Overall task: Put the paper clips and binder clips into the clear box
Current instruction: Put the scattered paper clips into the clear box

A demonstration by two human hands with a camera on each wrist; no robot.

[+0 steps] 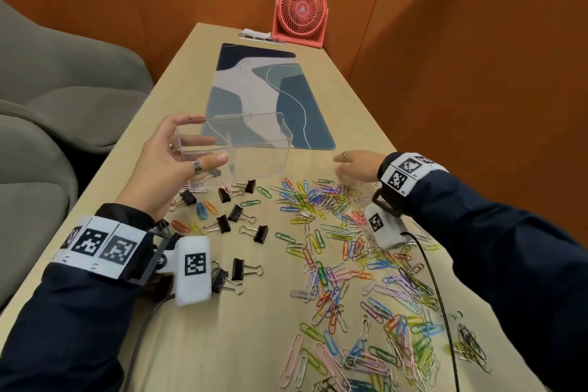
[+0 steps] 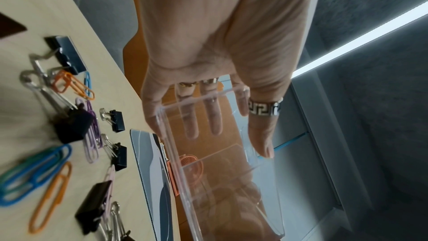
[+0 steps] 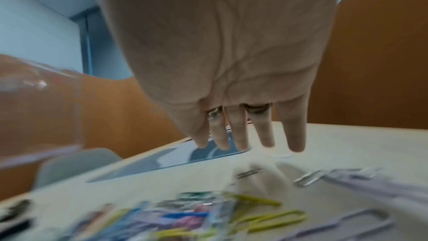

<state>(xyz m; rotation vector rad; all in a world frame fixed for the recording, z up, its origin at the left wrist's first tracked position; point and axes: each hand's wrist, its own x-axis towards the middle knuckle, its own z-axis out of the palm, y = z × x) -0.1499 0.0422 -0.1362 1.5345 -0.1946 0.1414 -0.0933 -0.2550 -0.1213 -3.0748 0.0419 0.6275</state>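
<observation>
My left hand holds the clear box by its near left end, thumb on one side and fingers on the other. The box is empty, has a divider, and tilts over the table; whether its lower corner touches I cannot tell. In the left wrist view my left hand shows through the clear box. Black binder clips lie below the box. Coloured paper clips spread to the right. My right hand hovers past the pile, fingers straight and holding nothing; right hand, paper clips.
A blue patterned desk mat lies beyond the box, and a red fan stands at the table's far end. Grey chairs sit past the left table edge. Orange walls close in on the right. A black cable crosses the paper clips.
</observation>
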